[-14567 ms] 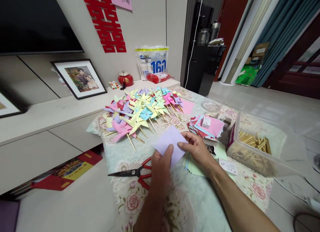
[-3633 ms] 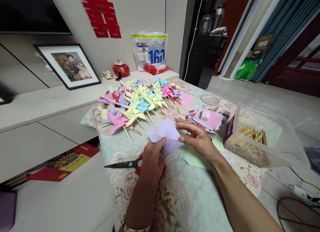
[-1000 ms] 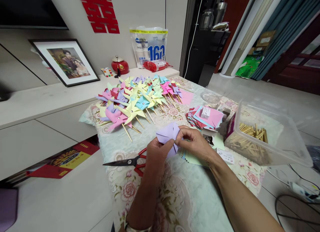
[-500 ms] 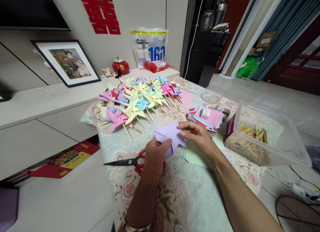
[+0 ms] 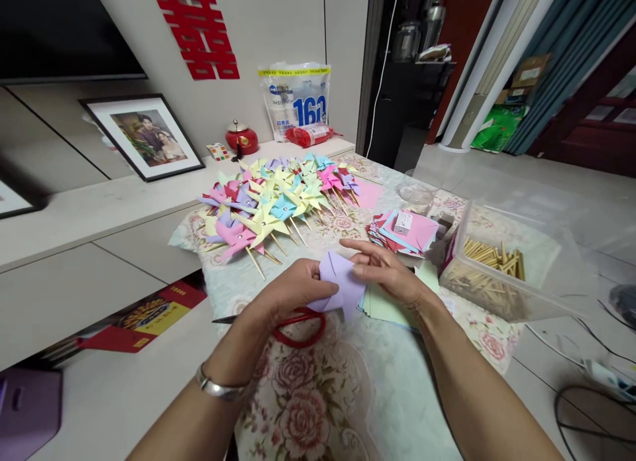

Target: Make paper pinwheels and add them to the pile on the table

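A folded square of lilac paper (image 5: 342, 283) is held between both hands above the flowered tablecloth (image 5: 328, 408). My left hand (image 5: 293, 290) pinches its left side, thumb on top. My right hand (image 5: 385, 272) grips its right side with the fingers closed on the paper. Red-handled scissors (image 5: 298, 325) lie just under my left hand. A stack of pale green and coloured paper squares (image 5: 392, 305) lies beneath my right hand.
A heap of finished paper pinwheels (image 5: 278, 203) on sticks covers the table's far left. Pink and red squares (image 5: 405, 232) lie to the right, beside a clear box of wooden sticks (image 5: 497, 269). A glass dish (image 5: 415, 195) stands further back. A white sideboard (image 5: 99, 216) runs along the left.
My left forearm has swung out to the left and now reaches in from the side. The paper sits a little lower, and my right fingers have closed further on it.
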`<state>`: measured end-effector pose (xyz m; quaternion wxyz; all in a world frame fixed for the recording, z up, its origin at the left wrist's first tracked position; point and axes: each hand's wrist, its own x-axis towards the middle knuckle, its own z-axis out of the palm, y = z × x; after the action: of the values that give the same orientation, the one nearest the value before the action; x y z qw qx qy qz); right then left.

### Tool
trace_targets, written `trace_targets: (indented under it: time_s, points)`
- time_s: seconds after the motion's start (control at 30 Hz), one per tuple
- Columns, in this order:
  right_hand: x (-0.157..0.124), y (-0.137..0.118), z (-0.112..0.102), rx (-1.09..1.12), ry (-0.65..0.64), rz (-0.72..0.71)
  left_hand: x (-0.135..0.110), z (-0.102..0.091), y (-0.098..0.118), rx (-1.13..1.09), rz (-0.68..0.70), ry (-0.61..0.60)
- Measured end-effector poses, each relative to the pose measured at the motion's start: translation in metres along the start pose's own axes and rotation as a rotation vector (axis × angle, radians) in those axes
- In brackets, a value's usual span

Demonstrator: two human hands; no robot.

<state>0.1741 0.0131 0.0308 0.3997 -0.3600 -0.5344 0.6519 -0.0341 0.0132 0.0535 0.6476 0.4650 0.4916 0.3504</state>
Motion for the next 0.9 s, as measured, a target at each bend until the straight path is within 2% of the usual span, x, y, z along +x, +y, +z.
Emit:
trace_targets:
  time_s: [0.03,0.1,0.37,0.53,0.7,0.8,0.9]
  points:
    - [0.000,0.001,0.002,-0.008,-0.024,0.015,0.002,-0.001,0.004,0.083,-0.035,-0.126]
    - [0.001,0.002,0.006,-0.026,-0.041,0.013,0.007,-0.002,0.011,0.198,-0.058,-0.238]
    - [0.006,0.006,0.008,-0.140,-0.038,-0.095,0.018,0.002,0.020,0.353,-0.068,-0.262]
    - [0.006,0.008,0.008,-0.163,-0.048,-0.088,0.023,0.003,0.021,0.443,-0.052,-0.254]
    - [0.006,0.007,0.009,-0.155,-0.017,-0.062,0.027,0.004,0.024,0.492,-0.079,-0.316]
    - [0.006,0.008,0.008,-0.140,0.012,-0.069,0.029,0.000,0.026,0.441,-0.106,-0.382]
    - [0.006,0.008,0.007,-0.124,0.059,-0.103,0.027,-0.007,0.027,0.244,-0.097,-0.393]
